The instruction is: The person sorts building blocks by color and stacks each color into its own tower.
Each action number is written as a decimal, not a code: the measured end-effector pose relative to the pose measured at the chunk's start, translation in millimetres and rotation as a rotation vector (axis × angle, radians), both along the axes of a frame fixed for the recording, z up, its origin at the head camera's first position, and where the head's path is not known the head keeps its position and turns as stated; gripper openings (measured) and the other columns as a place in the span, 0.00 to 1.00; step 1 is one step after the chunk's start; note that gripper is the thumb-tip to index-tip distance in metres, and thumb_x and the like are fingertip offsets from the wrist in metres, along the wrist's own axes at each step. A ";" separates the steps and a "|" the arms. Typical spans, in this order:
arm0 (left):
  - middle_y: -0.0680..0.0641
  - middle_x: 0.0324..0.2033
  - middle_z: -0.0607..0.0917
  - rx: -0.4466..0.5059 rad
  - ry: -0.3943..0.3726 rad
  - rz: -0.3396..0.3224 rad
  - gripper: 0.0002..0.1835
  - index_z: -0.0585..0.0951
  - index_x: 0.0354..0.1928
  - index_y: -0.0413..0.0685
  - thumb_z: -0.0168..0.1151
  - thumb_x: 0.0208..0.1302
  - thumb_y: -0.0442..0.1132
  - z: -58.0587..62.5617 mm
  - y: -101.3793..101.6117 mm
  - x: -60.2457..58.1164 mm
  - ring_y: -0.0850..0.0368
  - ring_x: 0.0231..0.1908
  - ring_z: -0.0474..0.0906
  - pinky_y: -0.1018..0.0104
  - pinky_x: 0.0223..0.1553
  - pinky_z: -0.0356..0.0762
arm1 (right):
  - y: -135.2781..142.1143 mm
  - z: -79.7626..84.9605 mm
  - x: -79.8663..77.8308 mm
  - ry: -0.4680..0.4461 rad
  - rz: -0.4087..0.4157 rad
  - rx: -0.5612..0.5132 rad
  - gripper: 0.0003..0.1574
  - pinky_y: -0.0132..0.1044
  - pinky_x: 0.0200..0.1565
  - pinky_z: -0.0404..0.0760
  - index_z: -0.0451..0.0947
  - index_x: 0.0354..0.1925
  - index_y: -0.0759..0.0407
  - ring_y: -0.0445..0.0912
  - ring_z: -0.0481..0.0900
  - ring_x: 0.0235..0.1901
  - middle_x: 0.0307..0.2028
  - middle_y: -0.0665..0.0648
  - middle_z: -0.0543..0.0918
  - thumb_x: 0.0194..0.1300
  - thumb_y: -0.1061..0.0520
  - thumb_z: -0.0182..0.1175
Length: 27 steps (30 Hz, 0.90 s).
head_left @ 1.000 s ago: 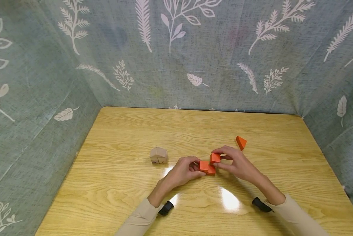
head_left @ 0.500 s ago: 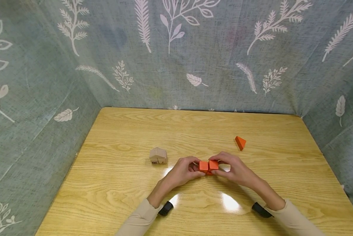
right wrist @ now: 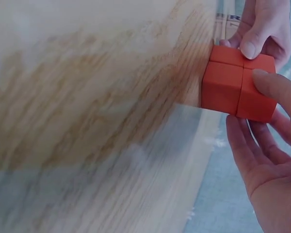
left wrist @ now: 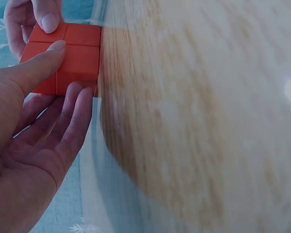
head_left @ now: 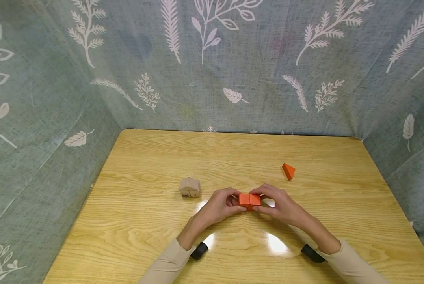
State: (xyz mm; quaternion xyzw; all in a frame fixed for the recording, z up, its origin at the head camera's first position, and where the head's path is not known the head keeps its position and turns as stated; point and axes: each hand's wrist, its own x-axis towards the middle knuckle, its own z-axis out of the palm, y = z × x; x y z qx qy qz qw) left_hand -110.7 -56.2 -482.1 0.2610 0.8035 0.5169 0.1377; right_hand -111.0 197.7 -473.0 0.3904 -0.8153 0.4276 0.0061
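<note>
Several orange cubes make a two-by-two stack between my hands, two below and two on top. My left hand [head_left: 220, 205] grips the left upper cube [head_left: 244, 198], its thumb across the near face in the left wrist view. On the other side, my right hand [head_left: 283, 203] pinches the right upper cube [right wrist: 258, 99] between thumb and fingers. That cube sits flush against its neighbour, above the right lower cube [right wrist: 221, 87]. In the left wrist view the left lower cube [left wrist: 78, 63] shows against the table. From the head view the lower cubes are mostly hidden.
An orange triangular block [head_left: 289, 172] lies flat farther back on the right of the wooden table [head_left: 155, 154]. A small house shape of plain wooden blocks [head_left: 190, 187] stands left of my left hand. Patterned cloth [head_left: 212, 94] surrounds the back and sides.
My right hand has lowered its cube and brought it left, from above and apart to flush beside the left upper cube. My left hand has stayed in place on its cube.
</note>
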 end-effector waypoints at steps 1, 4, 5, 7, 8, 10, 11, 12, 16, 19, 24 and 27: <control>0.49 0.37 0.86 -0.001 0.000 0.000 0.15 0.84 0.50 0.42 0.75 0.63 0.35 0.1 0.1 -0.2 0.63 0.33 0.83 0.71 0.37 0.82 | 0.1 -0.4 0.1 -0.001 -0.002 0.000 0.25 0.47 0.45 0.86 0.81 0.56 0.59 0.46 0.83 0.44 0.45 0.51 0.83 0.61 0.66 0.74; 0.49 0.38 0.86 -0.005 0.000 -0.001 0.16 0.84 0.51 0.42 0.75 0.63 0.35 0.4 0.6 -0.6 0.63 0.33 0.83 0.71 0.37 0.82 | -0.1 -1.4 0.5 0.003 -0.006 -0.002 0.26 0.46 0.45 0.86 0.81 0.56 0.59 0.45 0.83 0.44 0.45 0.51 0.83 0.60 0.66 0.74; 0.49 0.38 0.86 -0.006 0.001 -0.001 0.16 0.84 0.51 0.42 0.75 0.63 0.35 0.4 0.6 -0.7 0.63 0.33 0.83 0.71 0.37 0.82 | -0.2 -1.6 0.7 0.006 -0.006 -0.005 0.26 0.46 0.44 0.86 0.81 0.56 0.59 0.45 0.83 0.44 0.44 0.51 0.83 0.60 0.66 0.74; 0.49 0.38 0.86 -0.011 0.006 -0.002 0.16 0.84 0.51 0.42 0.75 0.63 0.36 0.3 0.6 -0.8 0.63 0.33 0.83 0.71 0.37 0.82 | -0.6 -1.2 0.7 0.012 -0.003 -0.003 0.26 0.44 0.45 0.86 0.81 0.57 0.58 0.45 0.83 0.44 0.45 0.51 0.83 0.60 0.65 0.75; 0.49 0.38 0.86 -0.012 0.008 -0.003 0.16 0.84 0.51 0.42 0.75 0.63 0.36 0.2 0.6 -0.8 0.63 0.33 0.82 0.71 0.37 0.82 | -0.7 -0.9 0.6 0.017 0.000 -0.003 0.27 0.44 0.45 0.86 0.81 0.57 0.58 0.45 0.83 0.44 0.46 0.51 0.83 0.60 0.64 0.75; 0.49 0.38 0.86 -0.014 0.014 -0.004 0.16 0.84 0.51 0.42 0.75 0.63 0.36 -0.2 0.4 -0.8 0.64 0.33 0.82 0.71 0.37 0.82 | -0.5 -0.1 0.4 0.024 0.007 -0.003 0.28 0.44 0.47 0.85 0.80 0.58 0.58 0.46 0.83 0.46 0.48 0.52 0.84 0.60 0.62 0.76; 0.49 0.38 0.86 -0.013 0.017 -0.004 0.16 0.84 0.51 0.42 0.75 0.63 0.36 -0.3 0.4 -0.8 0.64 0.33 0.82 0.71 0.37 0.82 | 0.2 0.2 0.0 0.031 0.005 -0.002 0.29 0.44 0.47 0.85 0.80 0.58 0.59 0.47 0.83 0.47 0.49 0.53 0.84 0.60 0.61 0.76; 0.49 0.38 0.86 -0.012 0.019 -0.003 0.16 0.84 0.51 0.42 0.75 0.63 0.36 -0.5 0.5 -0.9 0.64 0.33 0.82 0.71 0.37 0.82 | 1.0 1.2 -0.2 0.033 0.002 -0.002 0.29 0.45 0.48 0.84 0.80 0.59 0.59 0.47 0.83 0.48 0.50 0.53 0.84 0.60 0.61 0.76; 0.49 0.38 0.86 -0.004 0.021 0.000 0.16 0.84 0.51 0.41 0.75 0.62 0.36 -0.6 0.3 -0.9 0.64 0.33 0.82 0.71 0.37 0.82 | 6.2 4.5 -2.1 0.015 -0.023 -0.013 0.27 0.47 0.50 0.83 0.80 0.58 0.60 0.51 0.83 0.50 0.52 0.56 0.84 0.62 0.61 0.75; 0.49 0.38 0.86 0.000 0.021 0.005 0.16 0.84 0.51 0.41 0.76 0.62 0.36 -0.1 0.2 -0.8 0.63 0.33 0.82 0.71 0.37 0.82 | 10.8 6.4 -5.4 0.002 -0.045 -0.023 0.23 0.46 0.50 0.83 0.80 0.57 0.60 0.54 0.83 0.50 0.51 0.58 0.85 0.64 0.65 0.72; 0.48 0.37 0.86 0.007 0.025 0.009 0.17 0.84 0.51 0.40 0.76 0.62 0.35 -0.7 0.3 -0.3 0.63 0.32 0.82 0.71 0.36 0.82 | 18.3 5.8 -12.8 0.020 -0.081 -0.047 0.22 0.44 0.48 0.85 0.81 0.55 0.57 0.56 0.83 0.48 0.50 0.61 0.85 0.64 0.69 0.70; 0.48 0.38 0.86 0.009 0.028 0.009 0.17 0.84 0.51 0.40 0.76 0.62 0.35 -1.8 0.5 0.2 0.64 0.33 0.82 0.71 0.36 0.82 | 23.2 4.8 -16.0 0.032 -0.125 -0.056 0.20 0.45 0.45 0.85 0.82 0.54 0.60 0.55 0.84 0.46 0.49 0.61 0.85 0.65 0.70 0.69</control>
